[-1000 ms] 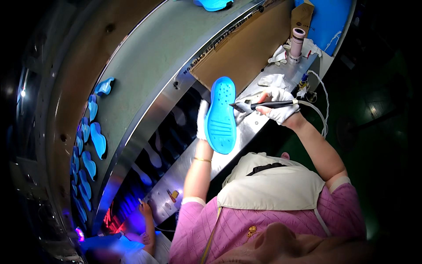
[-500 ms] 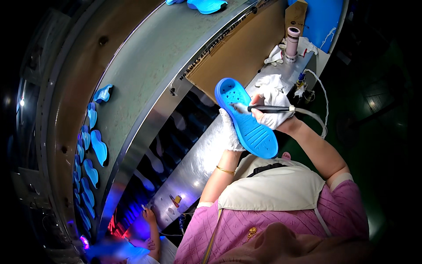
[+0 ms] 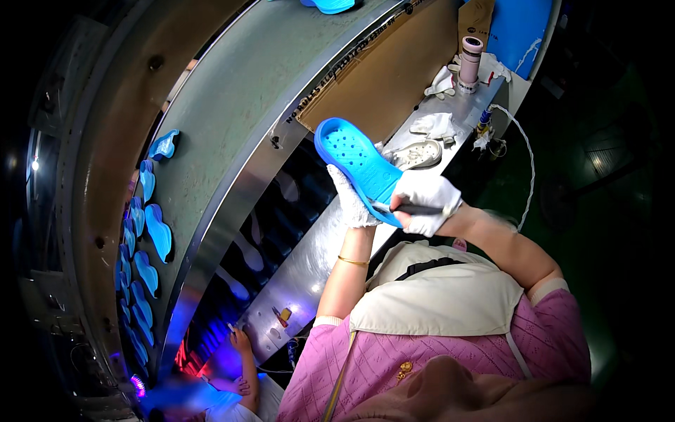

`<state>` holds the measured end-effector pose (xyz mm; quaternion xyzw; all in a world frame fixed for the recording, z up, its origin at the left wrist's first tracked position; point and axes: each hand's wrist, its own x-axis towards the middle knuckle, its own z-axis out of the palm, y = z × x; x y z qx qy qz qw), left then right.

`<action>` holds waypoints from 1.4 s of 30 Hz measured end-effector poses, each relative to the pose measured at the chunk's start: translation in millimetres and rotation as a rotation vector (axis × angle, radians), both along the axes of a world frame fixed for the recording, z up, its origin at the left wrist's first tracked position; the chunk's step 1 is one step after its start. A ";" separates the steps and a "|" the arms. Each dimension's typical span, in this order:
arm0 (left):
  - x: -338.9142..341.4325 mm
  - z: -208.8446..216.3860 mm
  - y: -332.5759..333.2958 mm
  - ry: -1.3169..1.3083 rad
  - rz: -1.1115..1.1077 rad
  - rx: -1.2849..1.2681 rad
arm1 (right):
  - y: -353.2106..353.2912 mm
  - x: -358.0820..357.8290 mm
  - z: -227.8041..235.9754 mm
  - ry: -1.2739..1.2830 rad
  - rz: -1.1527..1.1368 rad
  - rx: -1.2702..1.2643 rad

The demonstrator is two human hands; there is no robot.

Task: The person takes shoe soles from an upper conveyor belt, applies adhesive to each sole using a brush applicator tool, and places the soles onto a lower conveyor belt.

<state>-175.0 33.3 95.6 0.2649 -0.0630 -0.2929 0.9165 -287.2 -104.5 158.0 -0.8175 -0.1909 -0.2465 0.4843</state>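
A blue shoe sole [image 3: 351,155] with small holes at its far end is held up at a slant over the metal ledge. My left hand [image 3: 349,200], in a white knit glove, grips the sole's left edge from below. My right hand [image 3: 430,205], gloved in white too, closes round a dark-handled brush [image 3: 415,209] connected to a hose. The brush is at the sole's near end; its bristles are hard to make out there. Part of the sole's near end is hidden behind the right hand. Just beyond that hand, a white perforated sole [image 3: 420,153] lies on the ledge.
To the left runs a curved grey conveyor belt [image 3: 232,105] carrying several blue soles [image 3: 159,232]. Along the metal ledge [image 3: 295,278] are a white glove [image 3: 434,126], a pink bottle [image 3: 470,63] and cardboard [image 3: 394,74]. Another person's hand [image 3: 240,341] shows at the lower left.
The brush has gone from the holed end of the blue sole down to its near end. The sole has shifted slightly left, uncovering the white sole behind.
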 end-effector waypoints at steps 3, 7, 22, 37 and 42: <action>5.9 3.7 1.8 0.048 -0.001 -0.059 | -8.1 -2.6 4.6 0.054 -0.086 0.031; 10.6 8.8 6.0 0.059 -0.111 -0.146 | 3.9 -9.0 -2.7 0.014 0.006 -0.024; -31.4 26.3 -12.5 -0.045 -0.113 -0.048 | -16.7 -8.5 -8.5 0.128 0.002 0.328; -16.9 42.6 -4.5 -0.104 -0.081 -0.259 | -0.8 -15.2 -4.8 0.434 0.186 0.732; -13.1 49.8 -0.2 -0.099 -0.120 -0.272 | -1.0 -19.5 -9.7 0.140 0.133 0.247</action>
